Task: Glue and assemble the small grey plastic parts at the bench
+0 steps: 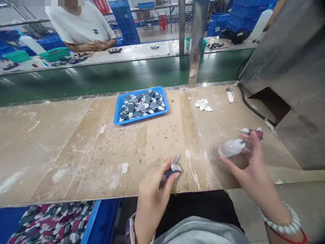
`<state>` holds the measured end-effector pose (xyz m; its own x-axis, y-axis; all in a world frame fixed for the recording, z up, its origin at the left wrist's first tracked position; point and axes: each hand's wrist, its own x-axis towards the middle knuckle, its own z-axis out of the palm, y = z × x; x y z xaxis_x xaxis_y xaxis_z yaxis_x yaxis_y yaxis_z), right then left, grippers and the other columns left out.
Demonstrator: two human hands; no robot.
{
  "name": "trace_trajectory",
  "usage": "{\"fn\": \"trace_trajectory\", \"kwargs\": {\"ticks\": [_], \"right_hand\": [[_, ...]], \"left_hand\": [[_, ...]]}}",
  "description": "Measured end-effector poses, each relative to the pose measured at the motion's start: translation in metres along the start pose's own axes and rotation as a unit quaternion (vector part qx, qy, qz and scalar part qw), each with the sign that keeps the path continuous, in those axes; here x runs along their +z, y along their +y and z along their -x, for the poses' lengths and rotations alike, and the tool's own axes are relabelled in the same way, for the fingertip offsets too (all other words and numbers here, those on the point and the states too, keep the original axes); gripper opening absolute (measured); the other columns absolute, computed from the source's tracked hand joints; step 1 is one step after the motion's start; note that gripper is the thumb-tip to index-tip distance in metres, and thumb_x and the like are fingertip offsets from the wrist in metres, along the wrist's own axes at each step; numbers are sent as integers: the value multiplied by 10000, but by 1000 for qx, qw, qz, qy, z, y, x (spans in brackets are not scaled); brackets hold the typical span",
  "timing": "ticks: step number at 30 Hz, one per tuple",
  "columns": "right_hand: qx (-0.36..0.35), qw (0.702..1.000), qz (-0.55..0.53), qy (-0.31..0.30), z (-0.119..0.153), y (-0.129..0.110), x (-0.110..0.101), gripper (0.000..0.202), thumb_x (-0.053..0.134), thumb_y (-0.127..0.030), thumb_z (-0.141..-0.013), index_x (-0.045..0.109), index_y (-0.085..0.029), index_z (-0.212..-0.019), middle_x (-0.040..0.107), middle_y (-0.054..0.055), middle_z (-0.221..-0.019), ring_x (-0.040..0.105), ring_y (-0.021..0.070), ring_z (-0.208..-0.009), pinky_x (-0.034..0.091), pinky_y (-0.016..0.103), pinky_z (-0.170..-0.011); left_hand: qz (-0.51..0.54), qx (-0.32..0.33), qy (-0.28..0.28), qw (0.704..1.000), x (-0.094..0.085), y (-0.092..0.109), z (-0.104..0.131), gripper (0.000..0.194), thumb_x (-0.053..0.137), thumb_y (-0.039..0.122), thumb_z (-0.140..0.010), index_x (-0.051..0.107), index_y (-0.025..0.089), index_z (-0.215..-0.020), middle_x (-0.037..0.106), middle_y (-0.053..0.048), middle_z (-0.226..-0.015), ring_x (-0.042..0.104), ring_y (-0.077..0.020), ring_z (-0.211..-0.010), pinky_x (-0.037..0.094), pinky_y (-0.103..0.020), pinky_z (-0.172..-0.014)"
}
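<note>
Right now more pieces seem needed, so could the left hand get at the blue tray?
Probably yes: the bench between the left hand and the blue tray is bare, though its fingers hold a small piece.

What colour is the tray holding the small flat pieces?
Bright blue tray, seen in the head view, filled with grey and white pieces.

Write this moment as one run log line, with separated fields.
left hand: holds small grey part | right hand: touches clear bottle | blue tray: full of parts
</note>
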<state>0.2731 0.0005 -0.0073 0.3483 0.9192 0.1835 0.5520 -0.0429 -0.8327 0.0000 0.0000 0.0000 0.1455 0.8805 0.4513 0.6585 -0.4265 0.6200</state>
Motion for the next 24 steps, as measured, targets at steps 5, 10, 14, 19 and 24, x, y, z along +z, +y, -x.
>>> {"fn": "trace_trajectory", "kwargs": {"ticks": [5, 10, 14, 19, 24], "right_hand": [[6, 1000, -18, -22, -11, 1, 13, 521, 725, -505, -877, 517, -279, -1298, 710, 80, -1219, 606, 348, -1214, 376, 600, -1108], [13, 982, -190, -10, 11, -2, 12, 504, 808, -356, -853, 418, -298, -1168, 743, 59, -1104, 688, 265, -1040, 558, 405, -852], [-33, 965, -255, -53, 34, -7, 15, 426, 700, -349, -945, 478, -299, -1306, 704, 46, -1057, 669, 191, -951, 546, 287, -818], [40, 932, -350, -80, 35, -19, 21, 325, 694, -385, -934, 588, -338, -1238, 652, 3, -811, 583, 153, -672, 500, 255, -612], [143, 877, -457, -28, 20, -38, 24, 294, 833, -419, -780, 739, -291, -1027, 652, 15, -773, 618, 144, -636, 552, 220, -547]], "left_hand": [[-15, 32, 48, 998, 9, -5, 1, 138, 601, 323, -1035, 631, 193, -1068, 745, -45, -992, 727, -169, -939, 607, -263, -852], [-14, 101, 74, 992, 11, -4, 3, 78, 666, 115, -982, 686, 145, -1051, 764, -51, -999, 727, -153, -983, 578, -233, -948], [-5, 119, 97, 988, 11, -1, 6, 159, 705, -2, -917, 709, 116, -1024, 774, -59, -1003, 730, -169, -1020, 576, -265, -999], [-27, 117, 94, 988, 11, 4, 11, 189, 673, -53, -914, 722, 111, -993, 775, -75, -1051, 733, -169, -1041, 583, -263, -981], [-57, 137, 77, 986, 7, 5, 14, 248, 627, -119, -888, 726, 92, -974, 779, -110, -1068, 739, -194, -1043, 600, -279, -903]]}}
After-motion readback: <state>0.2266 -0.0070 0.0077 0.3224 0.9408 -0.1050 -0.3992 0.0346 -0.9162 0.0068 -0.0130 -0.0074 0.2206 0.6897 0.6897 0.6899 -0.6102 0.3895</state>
